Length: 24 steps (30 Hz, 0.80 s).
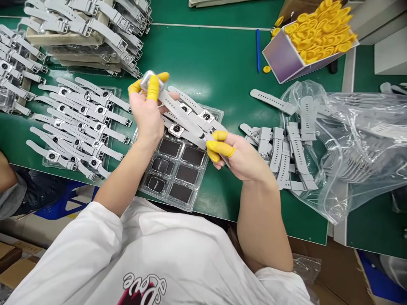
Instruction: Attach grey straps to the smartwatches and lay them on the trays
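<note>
Over the clear tray (195, 199), held up by the left hand (148, 116), pinched between fingers in yellow finger covers (153, 87): a watch case (146, 79), probably gripped that way to avoid smudges. Stretched slantwise from there to the right hand (251, 159), closed on its far end: a pale gray strap (182, 114), apparently kept extended for control; impossible to tell whether fastened at the case. Below, across the far rows, finished-looking watches (177, 129) laid diagonally, perhaps to give the long bands room; in nearer slots, dark panels (181, 173). To the left, more banded watches (99, 127), in slanting rows. Beside the right forearm, loose straps (276, 148) and a clear bag (352, 169), likely for short reaching. Farther off, a box (281, 57) of spare yellow covers (321, 34), near a blue pen (258, 51).
</note>
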### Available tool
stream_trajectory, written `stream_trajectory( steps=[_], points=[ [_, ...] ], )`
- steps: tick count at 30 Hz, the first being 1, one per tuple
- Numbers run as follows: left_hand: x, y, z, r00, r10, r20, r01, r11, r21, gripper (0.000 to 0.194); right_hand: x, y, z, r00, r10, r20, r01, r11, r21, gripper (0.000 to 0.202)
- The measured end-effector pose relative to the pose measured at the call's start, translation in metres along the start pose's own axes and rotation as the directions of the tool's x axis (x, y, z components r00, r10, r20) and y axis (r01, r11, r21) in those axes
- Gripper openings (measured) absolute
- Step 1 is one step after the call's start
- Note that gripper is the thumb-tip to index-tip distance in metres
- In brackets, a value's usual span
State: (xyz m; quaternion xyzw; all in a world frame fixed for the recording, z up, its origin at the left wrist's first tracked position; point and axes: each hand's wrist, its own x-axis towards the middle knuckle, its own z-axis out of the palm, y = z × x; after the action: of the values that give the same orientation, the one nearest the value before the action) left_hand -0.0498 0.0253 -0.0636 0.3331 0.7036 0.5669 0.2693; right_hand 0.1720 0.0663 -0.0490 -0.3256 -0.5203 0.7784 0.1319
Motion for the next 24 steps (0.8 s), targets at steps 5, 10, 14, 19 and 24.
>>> stream_trajectory(
  steps=[5, 10, 14, 19, 24],
  points=[
    [-0.015, -0.008, 0.014, 0.930, 0.148, 0.338, -0.163, 0.986, 0.017, 0.047, 0.002, 0.002, 0.009, 0.966, -0.200, -0.163, 0.216, 0.973, 0.086, 0.034],
    [-0.037, -0.011, 0.027, 0.736, 0.360, 0.574, -0.403, 0.913, -0.056, 0.044, 0.005, 0.010, 0.020, 0.975, -0.214, -0.065, 0.220, 0.969, 0.116, 0.030],
    [-0.034, -0.008, 0.019, 0.664, 0.478, 0.574, -0.546, 0.836, -0.065, 0.052, 0.007, 0.012, 0.020, 0.979, -0.196, -0.048, 0.201, 0.966, 0.164, 0.028],
    [-0.034, -0.008, 0.017, 0.675, 0.498, 0.544, -0.576, 0.817, -0.034, 0.052, 0.010, 0.011, 0.024, 0.976, -0.177, -0.128, 0.208, 0.932, 0.297, 0.031],
    [-0.040, -0.006, 0.019, 0.684, 0.503, 0.527, -0.587, 0.809, -0.010, 0.050, 0.012, 0.010, 0.029, 0.976, -0.185, -0.114, 0.214, 0.902, 0.375, 0.032]
  ],
)
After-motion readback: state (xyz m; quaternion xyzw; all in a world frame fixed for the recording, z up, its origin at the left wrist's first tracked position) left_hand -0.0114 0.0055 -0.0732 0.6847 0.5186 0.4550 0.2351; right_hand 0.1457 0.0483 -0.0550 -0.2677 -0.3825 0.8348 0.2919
